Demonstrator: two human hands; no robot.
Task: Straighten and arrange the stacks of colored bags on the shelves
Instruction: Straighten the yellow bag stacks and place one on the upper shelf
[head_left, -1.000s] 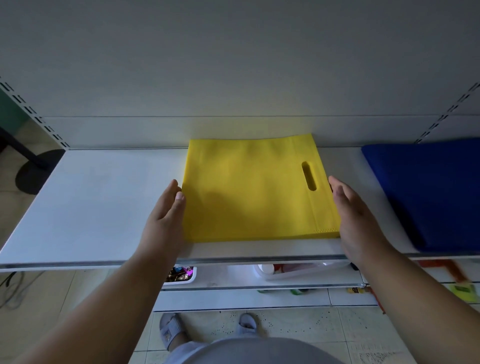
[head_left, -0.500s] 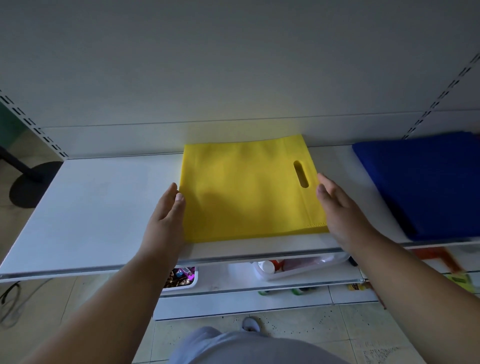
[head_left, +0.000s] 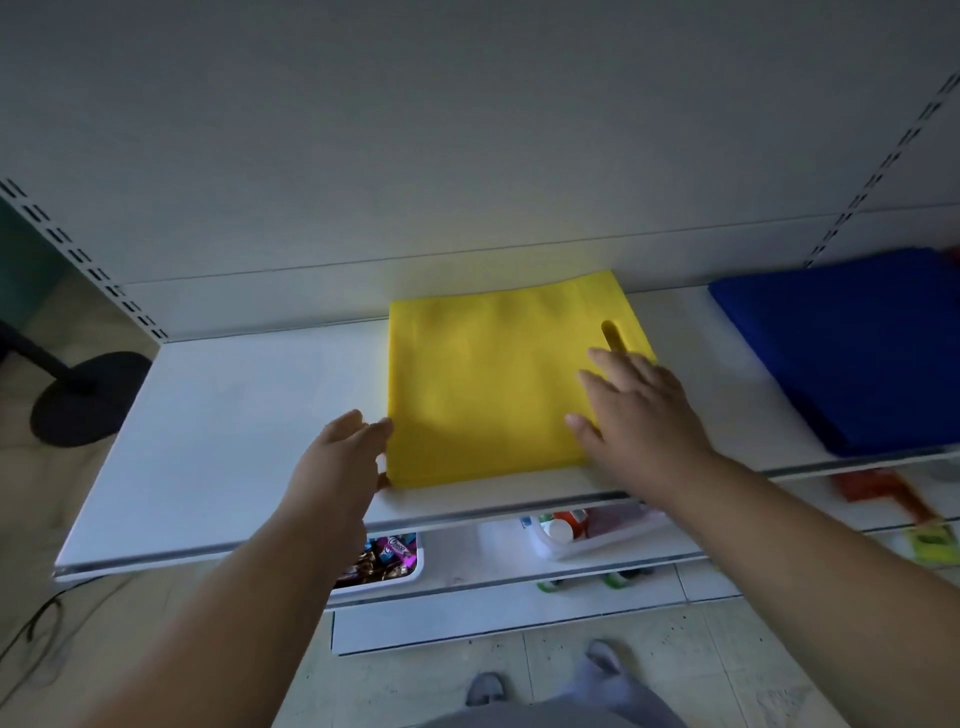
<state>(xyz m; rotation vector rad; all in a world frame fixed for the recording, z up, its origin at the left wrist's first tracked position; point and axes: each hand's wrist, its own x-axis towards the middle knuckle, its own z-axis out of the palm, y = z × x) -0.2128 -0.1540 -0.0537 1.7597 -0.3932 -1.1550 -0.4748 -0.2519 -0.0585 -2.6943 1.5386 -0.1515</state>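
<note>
Two hands: both reach from the near edge of the shelf (head_left: 234, 415) to the yellow stack (head_left: 488, 384).
Left hand (head_left: 337, 462): fingers loosely straight, fingertips against the stack's left edge near its front corner; it grips nothing.
Right hand (head_left: 639, 415): flat, fingers spread, palm down on the stack's near right part; it holds nothing, just rests on top.
Key relation: the stack lies between the hands and slightly beyond them; the right hand is on it, the left only beside it.
Stack axis: nearly square, edges running front to back, handle slot (head_left: 613, 335) just past the right fingertips.
Blue stack (head_left: 841, 348): further right on the same shelf, well apart from both hands.
Writing: none readable on the bags; the sweet wrappers in the tray (head_left: 387, 558) below are too small to read.
</note>
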